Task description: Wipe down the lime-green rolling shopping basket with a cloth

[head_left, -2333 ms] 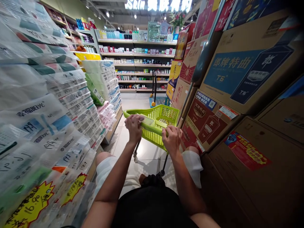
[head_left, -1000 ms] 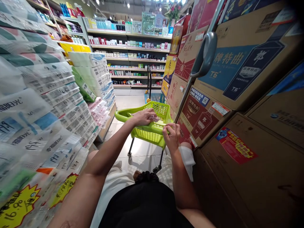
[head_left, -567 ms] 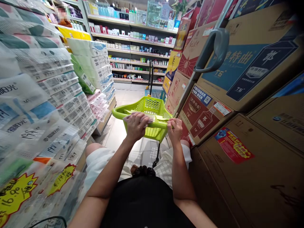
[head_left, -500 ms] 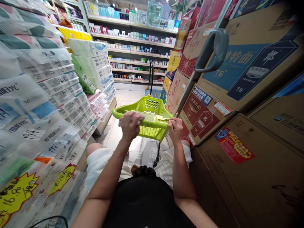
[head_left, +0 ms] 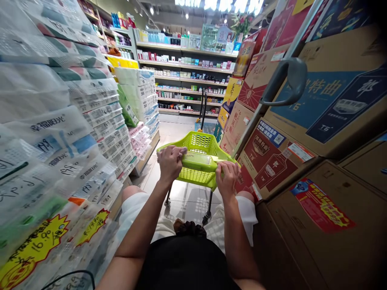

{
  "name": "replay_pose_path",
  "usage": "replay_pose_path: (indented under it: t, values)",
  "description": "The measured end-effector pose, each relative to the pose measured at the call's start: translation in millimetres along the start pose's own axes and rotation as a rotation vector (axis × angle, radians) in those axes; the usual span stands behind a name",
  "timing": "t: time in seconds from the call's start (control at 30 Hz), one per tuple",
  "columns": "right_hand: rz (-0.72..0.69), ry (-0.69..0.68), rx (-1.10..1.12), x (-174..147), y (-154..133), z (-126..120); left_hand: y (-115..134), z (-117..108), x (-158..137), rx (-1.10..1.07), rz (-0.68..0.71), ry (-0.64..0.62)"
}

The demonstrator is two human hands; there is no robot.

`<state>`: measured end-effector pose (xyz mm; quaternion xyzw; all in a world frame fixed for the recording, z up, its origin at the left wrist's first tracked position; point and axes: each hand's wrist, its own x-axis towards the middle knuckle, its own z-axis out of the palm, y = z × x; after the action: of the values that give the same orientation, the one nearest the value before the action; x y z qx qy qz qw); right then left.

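Note:
A lime-green shopping cart (head_left: 198, 175) stands in front of me, its basket showing no goods that I can make out. My left hand (head_left: 171, 161) is closed round the left part of the cart's handle. On the right end of the handle my right hand (head_left: 227, 175) is closed too, its fingers wrapped over the bar. Between the two hands lies the handle's wide middle panel. Beneath the basket, thin metal legs and wheels touch the tiled floor.
Packs of tissue paper (head_left: 99, 125) are stacked high along the left. Cardboard boxes (head_left: 329, 197) rise on the right, with a grey handle (head_left: 287, 82) on a metal pole before them. A hand truck (head_left: 203, 110) stands ahead, before shelves (head_left: 187, 50) of small goods.
My view has tilted up and shifted left, so the scene sits lower and further right. The cart has turned slightly, and both hands stay on its handle.

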<state>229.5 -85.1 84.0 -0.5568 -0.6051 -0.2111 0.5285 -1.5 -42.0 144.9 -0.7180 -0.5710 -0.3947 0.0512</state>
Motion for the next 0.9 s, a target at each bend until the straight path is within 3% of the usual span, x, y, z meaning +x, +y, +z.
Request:
replay_pose_path:
  t: [0.1, 0.2, 0.33, 0.5, 0.57, 0.67, 0.77, 0.87, 0.9]
  values:
    - [-0.010, 0.001, 0.031, -0.2, 1.0, 4.2, -14.3, -2.1, -0.9, 0.041, -0.177, 0.149]
    - [0.004, 0.019, 0.043, 0.5, 6.6, 6.3, -17.9, -11.0, -3.4, 0.083, -0.113, 0.093]
    - [0.041, 0.040, 0.035, 0.7, 13.1, 3.2, -16.6, -28.8, 20.8, 0.150, 0.002, -0.236]
    - [0.040, 0.049, 0.047, -0.2, 18.5, -0.4, -17.1, -34.8, 74.7, 0.220, 0.064, -0.816]
    - [0.038, 0.049, 0.054, -0.7, 20.6, -0.5, -17.6, -33.8, 82.1, 0.249, 0.086, -0.901]
    - [0.045, 0.045, 0.057, -1.3, 23.6, 0.0, -24.3, -30.3, 70.8, 0.166, 0.066, -0.725]
    - [0.051, 0.041, 0.057, -1.6, 25.0, 0.3, -35.4, -18.1, 38.8, -0.030, 0.011, -0.286]
    - [0.050, 0.044, 0.063, -1.1, 24.9, -0.1, -38.6, 8.3, -4.6, -0.210, -0.099, 0.205]
    - [0.048, 0.051, 0.068, -0.8, 24.9, -0.4, -36.5, 19.2, -19.1, -0.277, -0.150, 0.303]
